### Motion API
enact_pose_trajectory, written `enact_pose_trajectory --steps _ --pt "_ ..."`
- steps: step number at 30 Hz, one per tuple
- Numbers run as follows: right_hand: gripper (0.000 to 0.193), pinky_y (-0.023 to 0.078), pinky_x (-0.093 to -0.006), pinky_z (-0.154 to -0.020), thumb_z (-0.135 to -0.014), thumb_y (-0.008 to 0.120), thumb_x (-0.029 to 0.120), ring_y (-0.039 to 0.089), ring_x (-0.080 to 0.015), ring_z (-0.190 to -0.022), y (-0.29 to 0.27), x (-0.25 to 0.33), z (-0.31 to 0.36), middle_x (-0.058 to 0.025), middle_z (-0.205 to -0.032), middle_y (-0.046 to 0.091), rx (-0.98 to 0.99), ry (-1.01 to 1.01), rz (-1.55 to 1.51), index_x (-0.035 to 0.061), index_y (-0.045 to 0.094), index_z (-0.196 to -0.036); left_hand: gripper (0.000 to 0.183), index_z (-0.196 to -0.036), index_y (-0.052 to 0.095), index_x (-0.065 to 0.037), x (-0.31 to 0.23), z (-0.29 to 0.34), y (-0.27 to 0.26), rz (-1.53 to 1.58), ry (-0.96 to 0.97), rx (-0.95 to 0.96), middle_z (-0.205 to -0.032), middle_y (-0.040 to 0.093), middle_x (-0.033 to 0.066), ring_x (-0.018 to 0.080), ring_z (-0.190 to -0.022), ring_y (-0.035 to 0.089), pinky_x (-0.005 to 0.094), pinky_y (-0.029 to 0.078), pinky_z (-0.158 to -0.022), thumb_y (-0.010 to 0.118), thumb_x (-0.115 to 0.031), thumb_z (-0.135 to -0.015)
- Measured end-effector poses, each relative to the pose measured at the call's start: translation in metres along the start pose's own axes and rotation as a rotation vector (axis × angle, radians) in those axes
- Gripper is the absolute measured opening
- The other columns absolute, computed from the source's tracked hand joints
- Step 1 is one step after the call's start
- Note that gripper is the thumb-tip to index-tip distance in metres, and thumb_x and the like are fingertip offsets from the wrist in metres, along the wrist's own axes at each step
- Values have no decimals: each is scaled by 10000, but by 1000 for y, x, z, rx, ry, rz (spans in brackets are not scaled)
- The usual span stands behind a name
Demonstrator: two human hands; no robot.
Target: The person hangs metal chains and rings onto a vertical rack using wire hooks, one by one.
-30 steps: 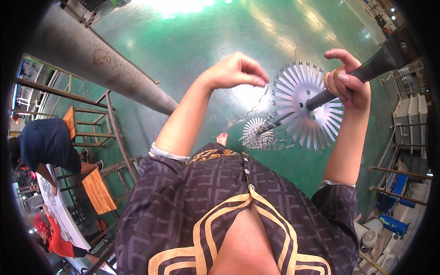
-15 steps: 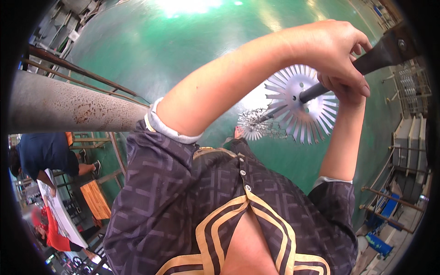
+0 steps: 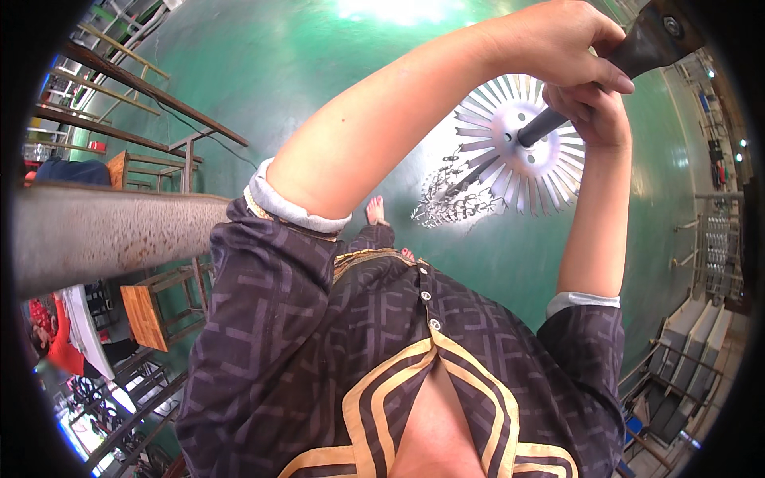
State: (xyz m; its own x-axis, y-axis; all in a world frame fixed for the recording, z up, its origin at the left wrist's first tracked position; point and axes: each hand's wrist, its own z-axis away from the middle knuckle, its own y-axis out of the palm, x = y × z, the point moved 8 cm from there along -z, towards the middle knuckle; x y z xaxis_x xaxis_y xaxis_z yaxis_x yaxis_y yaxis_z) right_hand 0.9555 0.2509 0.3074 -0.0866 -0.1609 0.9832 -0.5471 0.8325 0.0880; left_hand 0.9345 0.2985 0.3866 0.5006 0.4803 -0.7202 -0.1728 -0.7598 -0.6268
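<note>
My left hand [image 3: 567, 40] is bent over the upper part of a dark metal shaft [image 3: 548, 123], fingers curled on it. Just below, my right hand [image 3: 598, 114] wraps the same shaft, touching the left one. The shaft's top end [image 3: 665, 32] is flattened and carries a bolt. Lower down, a silvery slotted metal disc [image 3: 543, 155] with narrow blades round its rim sits on the shaft. Beyond the disc hangs or lies a tangle of small metal pieces [image 3: 450, 199]; their exact form is unclear. A thick, rust-spotted metal beam [image 3: 127, 235] reaches my left shoulder.
Green floor [image 3: 263, 88] spreads ahead, with my bare foot [image 3: 375, 209] on it. At left stand metal frames [image 3: 191, 159], a wooden-topped stool [image 3: 144, 318] and a person in red [image 3: 65, 338] by a white table. Racks and grey panels [image 3: 677, 350] line the right.
My surroundings have shifted as I move over the floor, and a bare foot now shows ahead. Both hands keep their hold on the shaft. The person in dark blue is now mostly hidden.
</note>
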Motion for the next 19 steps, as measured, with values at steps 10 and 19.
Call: enact_pose_trajectory --steps 10,19 --pt "90 364 -240 -489 -777 582 71 467 -104 -545 56 -133 -151 -12 -613 466 -482 -170 -32 14 520 -809 257 -919 626 -9 233 2 -102 250 303 -66 -736 666 69 141 -623 644 258 499 -499 684 -203 -760" --pt "125 319 -209 -360 -841 537 128 464 -81 -432 150 -292 -347 -19 -577 496 -680 -66 -69 21 519 -780 375 -952 643 -44 482 32 -217 255 91 -123 -885 653 151 281 -860 628 330 477 -770 700 -326 -710"
